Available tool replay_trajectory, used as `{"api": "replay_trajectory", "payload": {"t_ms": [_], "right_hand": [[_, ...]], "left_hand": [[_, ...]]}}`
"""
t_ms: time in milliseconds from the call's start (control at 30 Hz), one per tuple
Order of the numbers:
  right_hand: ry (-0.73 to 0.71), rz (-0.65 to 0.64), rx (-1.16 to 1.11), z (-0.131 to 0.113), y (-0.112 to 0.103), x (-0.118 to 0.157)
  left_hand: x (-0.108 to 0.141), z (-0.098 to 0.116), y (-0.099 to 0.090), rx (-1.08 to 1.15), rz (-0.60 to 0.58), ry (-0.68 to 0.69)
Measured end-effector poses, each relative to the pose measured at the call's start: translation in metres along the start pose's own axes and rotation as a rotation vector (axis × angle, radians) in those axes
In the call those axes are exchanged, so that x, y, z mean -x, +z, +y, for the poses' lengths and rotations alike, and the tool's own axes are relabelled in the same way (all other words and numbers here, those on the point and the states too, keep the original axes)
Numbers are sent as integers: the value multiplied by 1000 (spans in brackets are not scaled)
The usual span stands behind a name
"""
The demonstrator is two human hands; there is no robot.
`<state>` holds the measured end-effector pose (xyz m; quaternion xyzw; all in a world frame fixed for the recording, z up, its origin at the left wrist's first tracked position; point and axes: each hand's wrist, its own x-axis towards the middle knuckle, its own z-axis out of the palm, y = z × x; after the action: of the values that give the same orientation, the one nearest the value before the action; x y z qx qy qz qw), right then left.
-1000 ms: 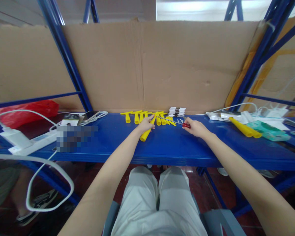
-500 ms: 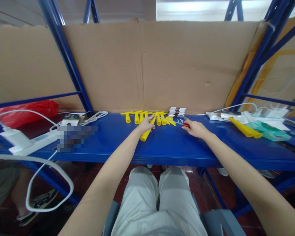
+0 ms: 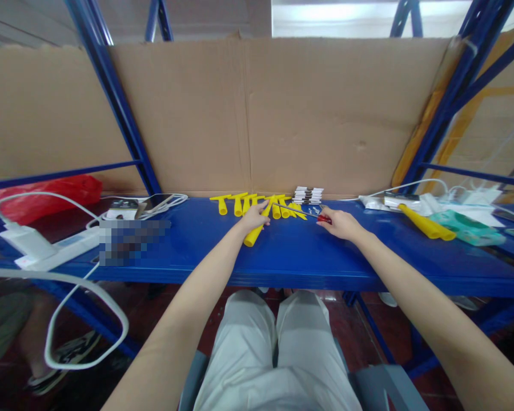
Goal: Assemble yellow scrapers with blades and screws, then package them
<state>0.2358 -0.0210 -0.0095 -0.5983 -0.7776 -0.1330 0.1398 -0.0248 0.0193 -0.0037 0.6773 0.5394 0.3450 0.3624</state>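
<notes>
My left hand (image 3: 256,217) is closed round a yellow T-shaped piece (image 3: 252,236), whose round end points toward me. In my right hand (image 3: 339,223) is a screwdriver with a red handle (image 3: 324,218); its thin metal shaft reaches left to the top of the held yellow piece. Several more yellow T-shaped pieces (image 3: 239,206) lie in a row behind my left hand. Small yellow parts (image 3: 297,212) spread between my hands. A stack of white and dark strips (image 3: 308,194) stands behind them, near the cardboard.
A cardboard sheet (image 3: 197,114) backs the blue table (image 3: 308,260). On the left are a white power strip (image 3: 64,248), cables and a red bag (image 3: 47,197). Yellow pieces (image 3: 428,224) and a green packet (image 3: 466,226) lie at the right. A person's leg shows lower left.
The screwdriver's shaft looks darker and is turned slightly. Both hands remain almost where they were, and the yellow pieces on the table have not moved.
</notes>
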Motion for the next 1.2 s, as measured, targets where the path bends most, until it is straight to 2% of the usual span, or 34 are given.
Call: {"api": "replay_trajectory", "payload": {"t_ms": [233,433,800,1200], "right_hand": [[-16,-18,-21,4,6,-3],[-24,49,-168,7,11,-5],[0,-4,-7,-1,0,1],[24,-46,-6,0,3,-1]], "left_hand": [[1,1,0,10,4,-5],[2,2,0,1,8,10],[0,1,0,12,16,-8],[-5,-3,2,-37,24,23]]}}
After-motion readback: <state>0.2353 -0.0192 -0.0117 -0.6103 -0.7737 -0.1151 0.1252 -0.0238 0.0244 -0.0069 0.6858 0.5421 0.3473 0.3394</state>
